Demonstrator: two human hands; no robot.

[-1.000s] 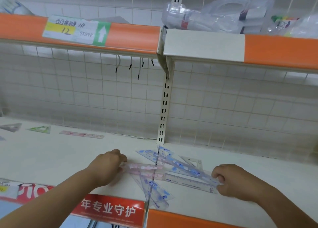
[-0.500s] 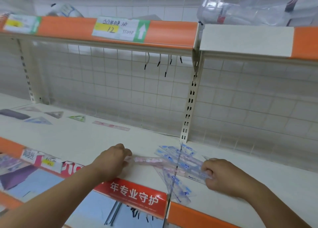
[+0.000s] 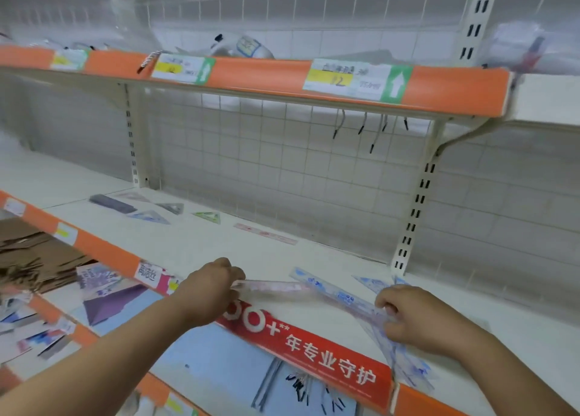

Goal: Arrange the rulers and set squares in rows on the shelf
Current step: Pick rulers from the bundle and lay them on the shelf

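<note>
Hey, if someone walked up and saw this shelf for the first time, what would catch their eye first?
Two hands work at the front of the shelf: the left hand grips a pink ruler, and the right hand pinches a fan of clear blue-printed rulers. Just below them runs a bright red banner with white characters. Farther back on the left, a green set square and a second pink ruler lie in a line.

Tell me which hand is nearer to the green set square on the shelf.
Left. The left hand sits straight in front of the green set square, near the shelf edge; the right hand is farther away, off to its right.
</note>
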